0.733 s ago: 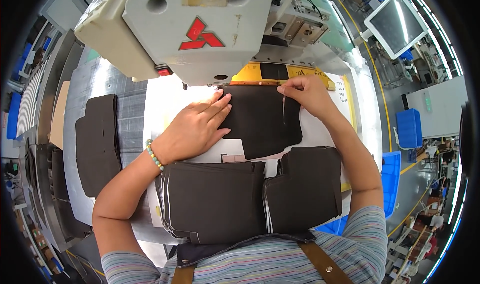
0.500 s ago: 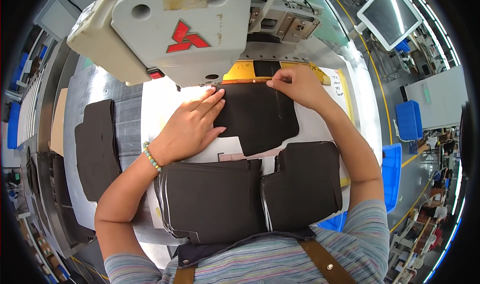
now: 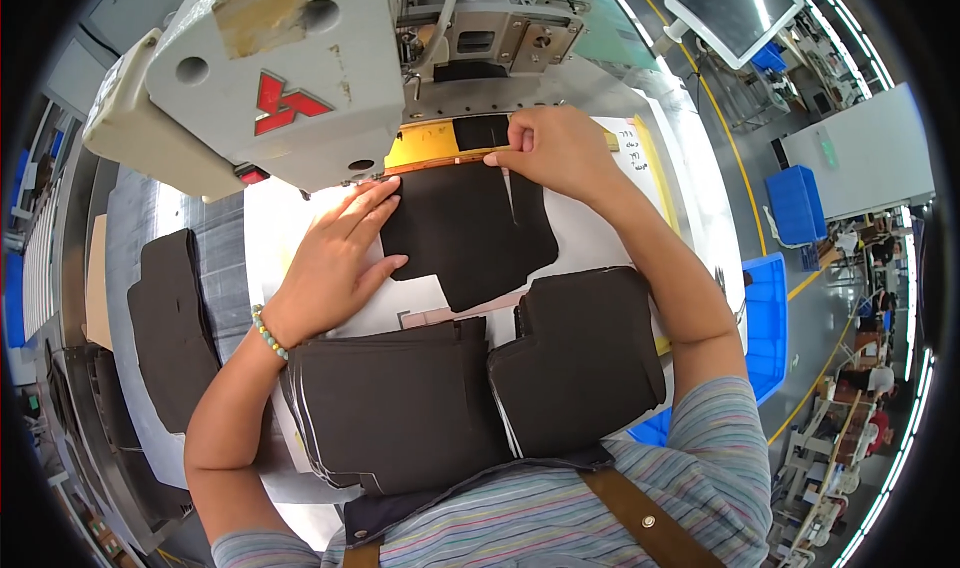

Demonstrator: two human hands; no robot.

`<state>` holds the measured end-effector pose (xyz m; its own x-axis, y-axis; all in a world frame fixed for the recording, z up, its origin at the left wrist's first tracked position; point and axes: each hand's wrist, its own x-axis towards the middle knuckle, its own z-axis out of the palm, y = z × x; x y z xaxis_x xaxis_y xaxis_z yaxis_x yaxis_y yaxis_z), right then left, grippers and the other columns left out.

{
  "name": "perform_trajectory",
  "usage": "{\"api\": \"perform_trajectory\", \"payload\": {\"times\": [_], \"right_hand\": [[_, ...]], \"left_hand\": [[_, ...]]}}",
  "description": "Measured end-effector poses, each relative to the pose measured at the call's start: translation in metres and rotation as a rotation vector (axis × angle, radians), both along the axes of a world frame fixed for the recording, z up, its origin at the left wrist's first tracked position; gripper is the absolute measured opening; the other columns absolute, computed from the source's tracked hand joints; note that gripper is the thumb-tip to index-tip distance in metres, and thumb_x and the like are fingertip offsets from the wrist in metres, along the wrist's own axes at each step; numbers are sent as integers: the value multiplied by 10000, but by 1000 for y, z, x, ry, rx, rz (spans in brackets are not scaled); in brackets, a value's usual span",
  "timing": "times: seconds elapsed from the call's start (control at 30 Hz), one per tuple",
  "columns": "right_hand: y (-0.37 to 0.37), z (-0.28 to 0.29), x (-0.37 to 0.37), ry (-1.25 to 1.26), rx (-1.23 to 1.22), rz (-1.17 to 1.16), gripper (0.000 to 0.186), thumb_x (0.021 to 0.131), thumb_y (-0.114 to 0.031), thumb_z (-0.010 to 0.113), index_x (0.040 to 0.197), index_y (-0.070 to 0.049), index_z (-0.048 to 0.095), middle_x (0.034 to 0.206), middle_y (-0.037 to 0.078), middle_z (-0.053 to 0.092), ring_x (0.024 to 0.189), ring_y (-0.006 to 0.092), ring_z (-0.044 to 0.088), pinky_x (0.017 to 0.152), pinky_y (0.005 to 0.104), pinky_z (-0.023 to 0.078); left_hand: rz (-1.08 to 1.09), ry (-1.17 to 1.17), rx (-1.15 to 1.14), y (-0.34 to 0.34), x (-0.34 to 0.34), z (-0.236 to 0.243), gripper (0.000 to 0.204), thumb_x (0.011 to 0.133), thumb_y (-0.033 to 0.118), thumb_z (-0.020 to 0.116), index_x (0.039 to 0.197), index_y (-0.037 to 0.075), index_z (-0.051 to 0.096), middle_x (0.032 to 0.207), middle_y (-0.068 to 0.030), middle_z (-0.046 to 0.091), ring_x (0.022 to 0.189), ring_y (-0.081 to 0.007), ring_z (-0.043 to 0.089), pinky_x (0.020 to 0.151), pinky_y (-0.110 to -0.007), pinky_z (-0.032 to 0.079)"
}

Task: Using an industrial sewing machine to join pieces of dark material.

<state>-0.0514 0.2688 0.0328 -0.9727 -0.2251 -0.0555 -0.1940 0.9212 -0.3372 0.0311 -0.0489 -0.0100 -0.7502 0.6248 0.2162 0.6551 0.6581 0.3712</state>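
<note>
Left fingers point(image 3: 378, 212), right fingers point(image 3: 540, 119), black panel point(image 3: 465, 230) touching both

Black panel point(image 3: 460, 233), notched lower left, lying flat on white sheet point(image 3: 582, 238); top edge running along orange strip point(image 3: 440, 159); pale line point(image 3: 511, 200) showing toward right.

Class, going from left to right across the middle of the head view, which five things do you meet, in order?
Dark stack on the metal surface, left hand, dark piece between the hands, right hand, upper blue bin.
</note>
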Motion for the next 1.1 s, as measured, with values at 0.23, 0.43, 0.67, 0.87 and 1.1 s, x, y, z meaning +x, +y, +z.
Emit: {"api": "perform_trajectory", "payload": {"times": [0.23,0.43,0.67,0.87,1.1], "right_hand": [[36,-16,28,432,-250,476,246,954,-230,776,1139,-69,761,1216,82,747,1151,312,675,948,432,537],[34,-41,48,433,-111,654,387,976,-166,744,1342,-40,728,1447,63,694,1327,295,621,1138,435,490],[36,-32,51,365,-86,598,371,979,-168,743,1328,-41,734,1462,60,686,1349,288,605,1154,440,480],[42,-27,42,359,-109,662,374,946,-132,774,1300,-22,727,1473,70,679,1319,329,637,1119,456,518],[38,-12,37,276,-93,698,339,915,-135,801,1230,-16,762,1402,90,724,1266,317,676,1070,428,550]], "left_hand": [[-9,51,-24,-1,0,-2,642,937,195,789,1498,-26,566,1680,-125,481,1537,-367,454,1254,-478,387],[-57,163,-116,-2,2,-1,580,937,216,794,1428,-40,622,1637,-152,525,1500,-339,508,1208,-448,432],[-141,359,-260,-1,1,2,546,948,264,795,1374,-51,663,1575,-177,574,1446,-315,568,1160,-431,487],[-152,181,-251,-2,-8,19,503,967,269,781,1353,-40,688,1562,-156,587,1438,-299,574,1174,-425,497],[-171,135,-187,-4,-13,27,460,964,250,784,1305,-50,717,1509,-149,634,1404,-316,600,1159,-425,514]]}}
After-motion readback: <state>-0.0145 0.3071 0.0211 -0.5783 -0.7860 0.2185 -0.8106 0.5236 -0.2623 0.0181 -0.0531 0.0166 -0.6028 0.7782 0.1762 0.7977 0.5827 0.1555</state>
